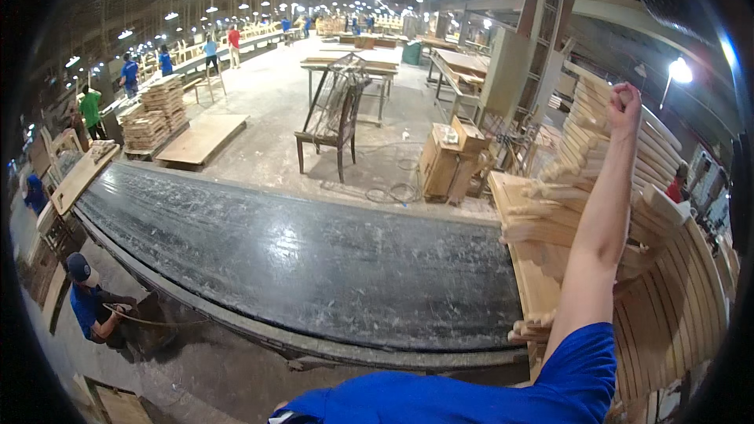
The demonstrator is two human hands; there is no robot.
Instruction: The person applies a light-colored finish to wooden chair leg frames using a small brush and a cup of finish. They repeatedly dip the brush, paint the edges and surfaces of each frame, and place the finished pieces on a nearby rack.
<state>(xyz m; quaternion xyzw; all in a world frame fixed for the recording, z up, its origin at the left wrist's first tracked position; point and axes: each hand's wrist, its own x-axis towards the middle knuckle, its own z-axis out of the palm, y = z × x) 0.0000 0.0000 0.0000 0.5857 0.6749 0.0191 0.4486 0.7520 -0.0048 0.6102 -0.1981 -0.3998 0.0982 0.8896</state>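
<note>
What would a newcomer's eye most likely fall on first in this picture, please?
Most likely the long black belt-like surface, sweeping across the middle. The raised right hand, fingers curled, also stands out at upper right, near the stacked pale wooden pieces. Beyond the black surface, near top centre, stands a dark, apparently film-wrapped chair.

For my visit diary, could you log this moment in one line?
Right hand: raised, curled, near stacked wooden pieces | Left hand: out of view | Long black surface: in front
</note>
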